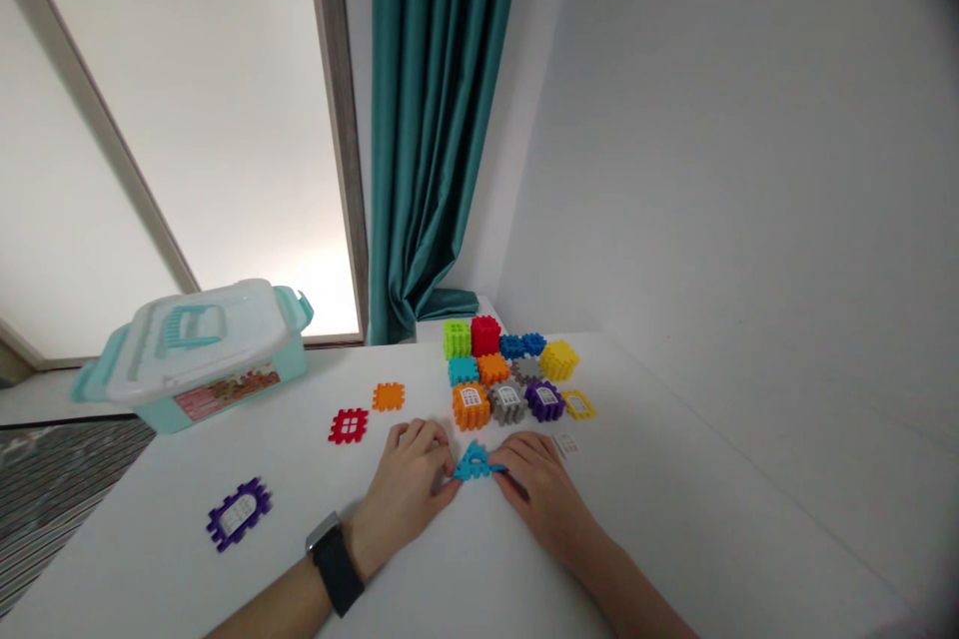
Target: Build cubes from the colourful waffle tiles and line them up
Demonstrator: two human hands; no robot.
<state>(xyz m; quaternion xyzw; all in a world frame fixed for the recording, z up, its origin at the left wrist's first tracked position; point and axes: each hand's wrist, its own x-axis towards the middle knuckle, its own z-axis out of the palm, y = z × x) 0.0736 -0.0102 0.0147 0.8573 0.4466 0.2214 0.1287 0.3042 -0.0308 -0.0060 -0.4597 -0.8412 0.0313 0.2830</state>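
A light-blue triangular building tile (474, 460) with notched edges is between my two hands, close over the white table (442, 579). My left hand (414, 471), with a dark-banded watch on the wrist, pinches the tile's left corner between thumb and fingers. On the other side, my right hand (537, 487) grips its right corner, where a bluish edge shows at the fingertips. Whether this is one tile or two joined ones I cannot tell. Just beyond the hands stand stacks of interlocking tiles, among them an orange stack (471, 406), a grey stack (507, 403) and a purple stack (545, 401).
Left of the hands lie a red window tile (349, 425), an orange tile (388, 396) and a purple arched tile (239, 513). A lidded teal storage box (225, 389) stands at the far left. The yellow frame tile (579, 405) lies near the wall (734, 250) on the right.
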